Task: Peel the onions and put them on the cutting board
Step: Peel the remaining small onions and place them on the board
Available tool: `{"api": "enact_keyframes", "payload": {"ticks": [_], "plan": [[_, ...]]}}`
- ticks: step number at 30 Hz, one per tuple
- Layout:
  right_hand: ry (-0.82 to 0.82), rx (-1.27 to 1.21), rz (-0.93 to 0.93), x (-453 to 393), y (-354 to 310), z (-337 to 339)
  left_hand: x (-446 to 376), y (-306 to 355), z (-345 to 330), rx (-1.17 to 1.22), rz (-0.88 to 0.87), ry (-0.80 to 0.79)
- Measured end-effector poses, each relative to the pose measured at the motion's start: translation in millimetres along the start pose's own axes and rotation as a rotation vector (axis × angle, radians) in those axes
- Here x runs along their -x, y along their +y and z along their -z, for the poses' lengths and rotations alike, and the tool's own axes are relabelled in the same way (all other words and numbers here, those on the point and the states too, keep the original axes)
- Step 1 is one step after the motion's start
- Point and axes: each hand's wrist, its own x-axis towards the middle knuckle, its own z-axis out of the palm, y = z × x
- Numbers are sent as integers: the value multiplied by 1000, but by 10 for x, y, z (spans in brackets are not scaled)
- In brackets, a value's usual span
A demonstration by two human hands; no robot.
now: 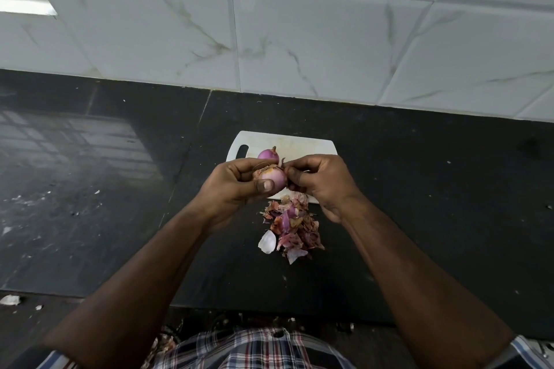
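Dark counter point(419, 219), left hand point(236, 186) cupping onion point(271, 178), right hand point(322, 181) grip pinching its skin

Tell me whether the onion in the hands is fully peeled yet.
Not fully. The held onion shows bare purple flesh, but papery skin clings at its top, where the right hand pinches it.

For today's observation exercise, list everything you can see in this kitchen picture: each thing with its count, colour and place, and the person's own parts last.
cutting board: one, white, on the counter by the wall.
peeled onion: one, purple, on the cutting board.
onion being peeled: one, purple, held above the board's near edge.
peel pile: one heap, pink-brown, on the counter before the board.
counter: one, black.
wall tiles: white, veined, behind the counter.
shirt: one, checked, bottom edge.
left hand: grips the onion.
right hand: pinches its skin.
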Motion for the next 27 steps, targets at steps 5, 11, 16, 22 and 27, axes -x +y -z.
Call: {"api": "enact_keyframes", "payload": {"ticks": [5, 11, 16, 22, 27], "plan": [[-17, 11, -4, -16, -21, 30, -46, 9, 38, -24, 4, -26], [-126, 257, 26, -43, -176, 130, -63, 59, 38, -238, -17, -59], [-100, 468, 59, -77, -199, 126, -80, 83, 9, -361, -18, -53], [-54, 605, 104, -49, -216, 70, -111, 54, 14, -406, -1, -43], [-28, 659, 124, -75, -181, 76, -121, 46, 6, -386, -4, -65]]}}
